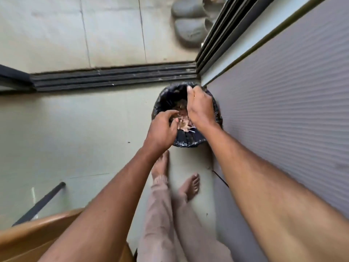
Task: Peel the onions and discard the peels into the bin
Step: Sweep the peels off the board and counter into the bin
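A round bin (190,141) lined with a black bag stands on the floor against the wall. Both my hands are over its mouth. My left hand (162,129) has its fingers curled around a clump of pinkish onion peels (182,124) at its fingertips. My right hand (200,108) hangs knuckles-up over the far right side of the bin, thumb stretched toward the far rim. Its fingers are hidden beneath it, so what it holds does not show. More brown scraps (180,106) lie inside the bin. No onion is in view.
A grey ribbed wall (283,110) runs along the right. A dark sliding-door track (113,78) crosses the floor beyond the bin, with grey slippers (190,21) past it. My bare feet (190,186) stand just before the bin. A wooden chair edge (28,235) is at lower left.
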The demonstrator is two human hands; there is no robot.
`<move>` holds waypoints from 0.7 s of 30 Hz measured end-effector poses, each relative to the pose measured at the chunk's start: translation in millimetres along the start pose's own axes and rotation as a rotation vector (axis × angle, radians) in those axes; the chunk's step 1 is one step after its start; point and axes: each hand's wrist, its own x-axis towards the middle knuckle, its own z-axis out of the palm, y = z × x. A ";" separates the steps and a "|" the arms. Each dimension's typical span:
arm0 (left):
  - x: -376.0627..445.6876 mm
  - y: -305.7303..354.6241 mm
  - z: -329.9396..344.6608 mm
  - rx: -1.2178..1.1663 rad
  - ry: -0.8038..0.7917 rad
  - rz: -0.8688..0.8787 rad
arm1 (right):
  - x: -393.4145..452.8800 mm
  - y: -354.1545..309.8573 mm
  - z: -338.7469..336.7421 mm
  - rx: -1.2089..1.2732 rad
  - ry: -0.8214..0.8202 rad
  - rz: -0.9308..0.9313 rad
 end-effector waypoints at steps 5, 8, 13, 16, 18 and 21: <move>68.9 -64.5 62.4 0.021 -0.058 -0.033 | 46.6 80.2 81.6 -0.057 -0.051 -0.029; 92.5 -84.8 78.1 0.049 -0.073 -0.039 | 58.5 106.5 106.2 -0.204 -0.251 -0.015; 96.5 -85.8 81.3 0.088 -0.110 -0.011 | 45.2 115.3 100.3 -0.333 -0.139 -0.078; 91.7 -81.2 81.8 0.117 -0.113 0.001 | 37.7 111.2 85.0 -0.279 -0.105 -0.047; 89.3 -74.5 78.8 0.158 -0.075 0.012 | 32.3 106.1 76.4 -0.301 -0.220 -0.049; 90.3 -70.5 75.5 0.242 -0.035 0.033 | 28.5 102.8 77.7 -0.421 -0.266 -0.106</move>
